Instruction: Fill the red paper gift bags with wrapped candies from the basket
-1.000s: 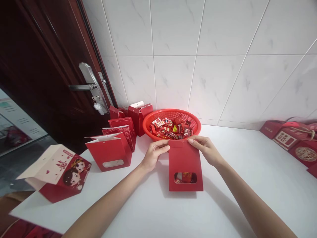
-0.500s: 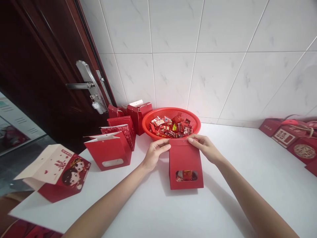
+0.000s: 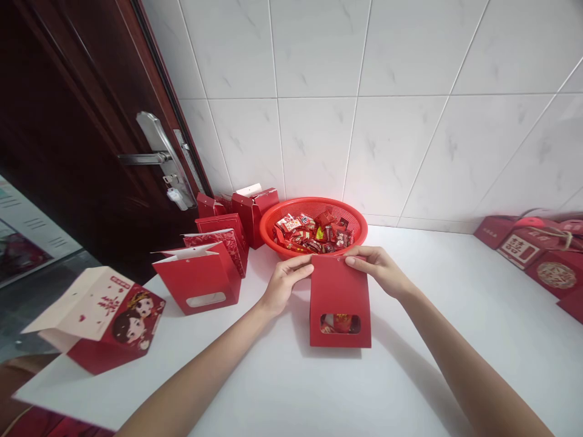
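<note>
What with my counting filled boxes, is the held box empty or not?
Not empty: the box shows red wrappers through its window. How full it is, I cannot tell.

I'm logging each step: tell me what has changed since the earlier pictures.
Mainly the view shifted slightly, setting the door handle further left in the picture. The left hand and right hand still hold the windowed box at its top; the red basket stayed put.
</note>
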{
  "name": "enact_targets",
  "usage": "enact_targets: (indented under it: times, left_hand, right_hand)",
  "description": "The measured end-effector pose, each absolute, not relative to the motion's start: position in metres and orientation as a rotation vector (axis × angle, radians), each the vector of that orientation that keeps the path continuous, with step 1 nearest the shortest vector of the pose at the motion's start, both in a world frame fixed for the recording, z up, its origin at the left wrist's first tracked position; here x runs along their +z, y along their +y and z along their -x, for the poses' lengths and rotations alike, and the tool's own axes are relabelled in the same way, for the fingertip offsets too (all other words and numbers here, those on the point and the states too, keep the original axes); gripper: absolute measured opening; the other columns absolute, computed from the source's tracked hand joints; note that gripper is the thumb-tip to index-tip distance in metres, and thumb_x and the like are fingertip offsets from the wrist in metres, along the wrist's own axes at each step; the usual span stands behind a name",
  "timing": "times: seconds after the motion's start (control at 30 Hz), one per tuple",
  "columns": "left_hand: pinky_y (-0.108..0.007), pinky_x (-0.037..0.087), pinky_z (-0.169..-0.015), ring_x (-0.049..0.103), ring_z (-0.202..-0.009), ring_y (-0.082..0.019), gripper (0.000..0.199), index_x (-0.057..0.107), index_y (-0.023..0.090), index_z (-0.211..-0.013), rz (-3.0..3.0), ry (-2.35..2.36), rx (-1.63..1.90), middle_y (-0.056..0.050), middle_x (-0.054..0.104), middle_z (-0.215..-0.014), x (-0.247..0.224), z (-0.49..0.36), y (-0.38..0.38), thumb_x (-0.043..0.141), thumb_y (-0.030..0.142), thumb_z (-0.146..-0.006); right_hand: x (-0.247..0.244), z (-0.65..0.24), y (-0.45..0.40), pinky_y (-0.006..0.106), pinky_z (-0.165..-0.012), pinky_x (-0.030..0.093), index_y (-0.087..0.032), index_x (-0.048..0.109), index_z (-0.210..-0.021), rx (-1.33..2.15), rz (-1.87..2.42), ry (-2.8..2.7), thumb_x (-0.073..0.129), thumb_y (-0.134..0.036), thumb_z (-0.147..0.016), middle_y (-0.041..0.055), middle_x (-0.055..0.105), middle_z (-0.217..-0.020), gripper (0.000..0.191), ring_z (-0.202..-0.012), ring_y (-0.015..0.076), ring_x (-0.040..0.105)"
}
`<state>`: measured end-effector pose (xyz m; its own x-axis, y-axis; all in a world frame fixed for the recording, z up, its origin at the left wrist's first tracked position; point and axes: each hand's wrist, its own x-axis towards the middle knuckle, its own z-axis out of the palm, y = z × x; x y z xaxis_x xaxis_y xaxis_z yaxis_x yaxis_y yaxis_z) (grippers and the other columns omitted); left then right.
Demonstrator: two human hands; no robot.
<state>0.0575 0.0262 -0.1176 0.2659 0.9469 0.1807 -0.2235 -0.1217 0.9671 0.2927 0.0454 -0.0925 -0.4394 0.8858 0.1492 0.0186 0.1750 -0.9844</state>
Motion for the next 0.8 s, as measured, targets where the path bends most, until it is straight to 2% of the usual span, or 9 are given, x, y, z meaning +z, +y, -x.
enact_targets:
  times: [0.37,0.53,0.67,0.8]
  left_hand:
    - [-0.041,0.051,-0.101,0.07,-0.109,-0.029,0.035,0.08,0.018,-0.105,-1.433,0.764,1.246,-0.009,0.078,-0.112,-0.119,-0.055,0.028,0.075,0.045,-0.083]
    - [-0.039,0.053,-0.096,0.07,-0.105,-0.027,0.038,0.078,0.018,-0.108,-1.423,0.777,1.223,-0.009,0.078,-0.111,-0.12,-0.058,0.026,0.076,0.048,-0.084]
    - [-0.035,0.054,-0.09,0.07,-0.098,-0.025,0.036,0.078,0.017,-0.101,-1.418,0.794,1.205,-0.008,0.077,-0.102,-0.122,-0.058,0.026,0.076,0.049,-0.084]
    - [-0.03,0.052,-0.083,0.066,-0.086,-0.019,0.031,0.076,0.017,-0.088,-1.407,0.796,1.213,-0.003,0.074,-0.089,-0.124,-0.056,0.028,0.077,0.048,-0.083]
  right_hand:
    - [-0.086,-0.29,0.043,0.039,-0.079,0.059,-0.024,0.081,-0.097,1.222,0.865,-1.686,0.074,-0.058,-0.084,0.0077,0.078,-0.1,0.036,-0.094,0.028,0.072]
    - [-0.085,-0.292,0.042,0.041,-0.079,0.059,-0.024,0.081,-0.098,1.171,0.879,-1.758,0.072,-0.06,-0.085,0.0083,0.078,-0.1,0.039,-0.095,0.029,0.071]
    - [-0.08,-0.296,0.042,0.041,-0.082,0.058,-0.023,0.08,-0.102,1.04,0.918,-1.864,0.07,-0.058,-0.087,0.0087,0.078,-0.104,0.039,-0.097,0.0289,0.071]
    - [-0.075,-0.299,0.041,0.038,-0.079,0.057,-0.021,0.078,-0.102,0.976,0.934,-1.985,0.067,-0.056,-0.09,0.0083,0.077,-0.103,0.038,-0.093,0.026,0.07]
